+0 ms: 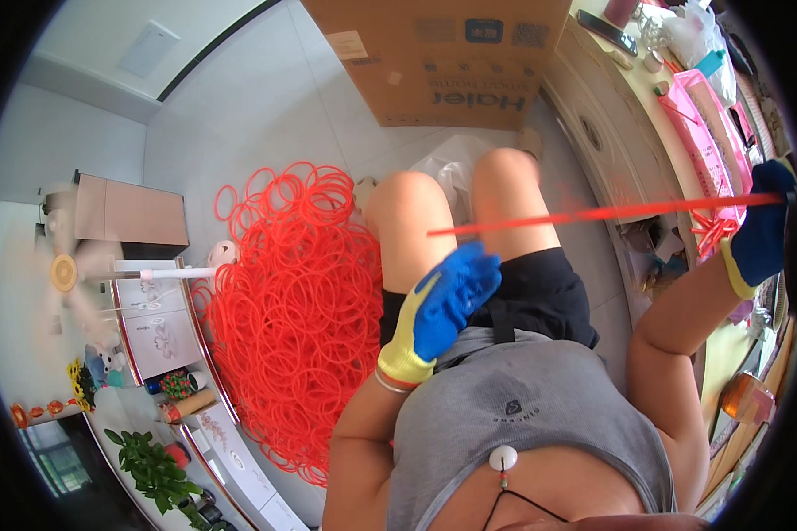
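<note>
Both my hands wear blue-coated gloves with yellow cuffs. My right hand is at the far right, beside the table's items, closed round one end of a long, thin red strip. The strip runs left across my knees, blurred by motion. Its free end hangs just above the fingertips of my left hand, apart from them. My left hand is over my lap with its fingers loosely stretched and nothing visible in them. To the left on the floor lies a large heap of red rings.
A big cardboard box stands ahead. Along the right runs a table with a pink basket, a phone and an amber container. On the left are a fan, white cabinets and a green plant.
</note>
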The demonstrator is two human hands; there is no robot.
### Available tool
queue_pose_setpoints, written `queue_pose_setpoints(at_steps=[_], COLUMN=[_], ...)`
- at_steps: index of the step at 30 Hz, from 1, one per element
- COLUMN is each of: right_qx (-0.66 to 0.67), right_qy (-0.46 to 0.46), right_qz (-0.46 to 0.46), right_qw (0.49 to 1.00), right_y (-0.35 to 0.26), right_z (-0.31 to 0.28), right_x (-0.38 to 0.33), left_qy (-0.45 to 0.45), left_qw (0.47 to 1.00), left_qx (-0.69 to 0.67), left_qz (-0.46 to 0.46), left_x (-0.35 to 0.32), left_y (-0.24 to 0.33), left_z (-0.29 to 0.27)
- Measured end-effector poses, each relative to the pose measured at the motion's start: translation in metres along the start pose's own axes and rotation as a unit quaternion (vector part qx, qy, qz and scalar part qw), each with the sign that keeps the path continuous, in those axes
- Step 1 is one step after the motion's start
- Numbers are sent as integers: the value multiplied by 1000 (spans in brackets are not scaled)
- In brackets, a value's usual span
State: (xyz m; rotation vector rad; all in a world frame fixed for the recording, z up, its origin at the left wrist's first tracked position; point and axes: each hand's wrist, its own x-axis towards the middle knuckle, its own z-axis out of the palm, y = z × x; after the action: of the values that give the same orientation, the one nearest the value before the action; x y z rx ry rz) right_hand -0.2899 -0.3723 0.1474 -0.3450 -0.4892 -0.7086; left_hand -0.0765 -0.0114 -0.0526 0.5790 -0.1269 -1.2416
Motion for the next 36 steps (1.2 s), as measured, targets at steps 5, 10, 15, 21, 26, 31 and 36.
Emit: queue_pose_setpoints(at_steps=[5,10,15,21,26,31,36], right_qx=[23,77,121,-68,-407,-619,-686], right_qy=[96,183,188,72,5,-354,-406], right_qz=[-79,-92,-43,72,235,320,226], right_qw=[992,976,974,992,883,624,560], right_y=[-38,-23,33,102,124,184,201], right_z=[-41,-123,-162,-109,-64,-37,-49], right_x=[-54,-74,-73,-56,-95,-84,-123], left_qy=[-15,-88,-46,-487,-193,-59,-54], left_qw=[981,951,926,831,909,773,673], left_qx=[-132,-121,-110,6,319,627,723], left_qz=[141,271,358,268,187,72,147], left_x=[38,36,23,-6,-67,-67,-60], left_y=[15,47,85,138,108,78,67], left_z=[-9,-11,14,12,28,44,54])
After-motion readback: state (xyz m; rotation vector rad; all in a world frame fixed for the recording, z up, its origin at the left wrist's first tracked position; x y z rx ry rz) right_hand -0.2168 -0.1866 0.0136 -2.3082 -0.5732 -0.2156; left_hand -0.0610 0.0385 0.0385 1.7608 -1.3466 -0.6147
